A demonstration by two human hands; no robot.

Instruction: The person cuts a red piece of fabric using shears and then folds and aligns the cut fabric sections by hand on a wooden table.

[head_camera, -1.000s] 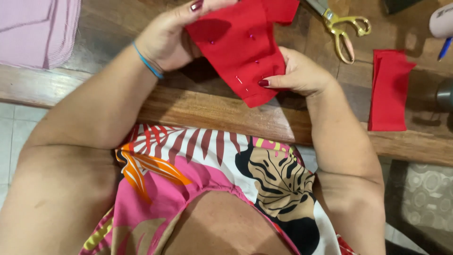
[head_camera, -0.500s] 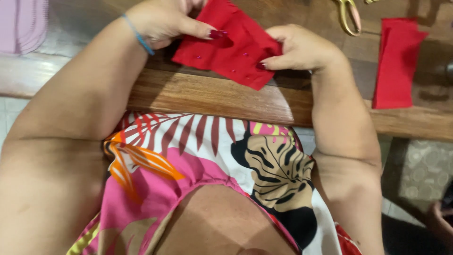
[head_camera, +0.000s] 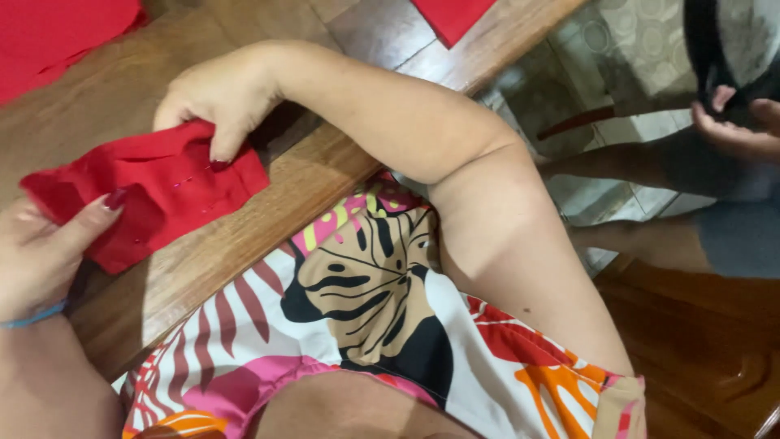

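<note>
A folded red cloth lay on the wooden table, near its front edge, held between both hands. Its long axis ran from the lower left to the upper right of the view, roughly parallel to the table edge. One end pointed toward the left hand; the other lay under the right hand.

Grip state:
- The right hand was clenched over the upper edge of the cloth, thumb pressed onto the top face and fingers curled behind the fold.
- The left hand grasped the opposite end, with one finger laid flat along the top and the remainder of the hand under or behind the cloth.

Small pins appeared to sit in a row across the top face, though they were too small to confirm in detail.

Handling, as a judgement: the cloth looked light, soft and limp. It would sag or unfold if held at one point only. The two short ends or the folded edge would be the soundest places to take hold, away from the pinned row. If the pins were real, they could prick a fingertip or slip out.

More red cloth lay at the far corners of the table. Another person's hand was visible at the right, well apart.
</note>
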